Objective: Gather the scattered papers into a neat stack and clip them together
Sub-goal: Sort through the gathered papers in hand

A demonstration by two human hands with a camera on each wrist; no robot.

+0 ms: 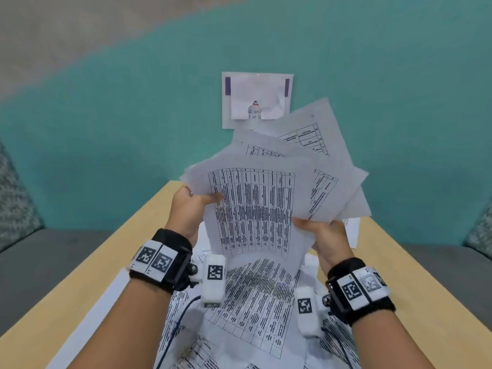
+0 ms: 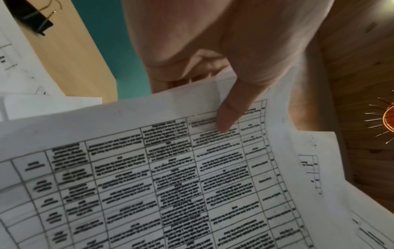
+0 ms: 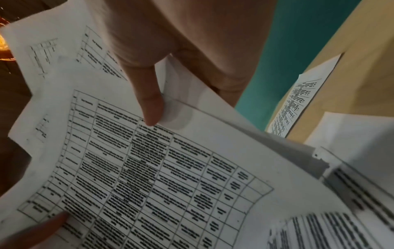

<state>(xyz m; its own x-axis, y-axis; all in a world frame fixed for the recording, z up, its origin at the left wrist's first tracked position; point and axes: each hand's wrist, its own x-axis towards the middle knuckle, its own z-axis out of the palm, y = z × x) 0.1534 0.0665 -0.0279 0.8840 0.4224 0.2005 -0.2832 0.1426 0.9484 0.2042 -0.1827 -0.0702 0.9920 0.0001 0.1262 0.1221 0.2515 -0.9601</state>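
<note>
Both hands, left (image 1: pixel 186 209) and right (image 1: pixel 323 233), pinch a fanned sheaf of white printed paper sheets (image 1: pixel 255 206) above the light wooden desk (image 1: pixel 415 275); unsquared, loose pages could slip free.

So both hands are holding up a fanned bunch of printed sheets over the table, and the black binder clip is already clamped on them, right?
Not quite. Both the left hand and right hand do hold the fanned sheets above the table, but the binder clip is not on them. The left wrist view shows it lying on the table, beside loose papers.
</note>
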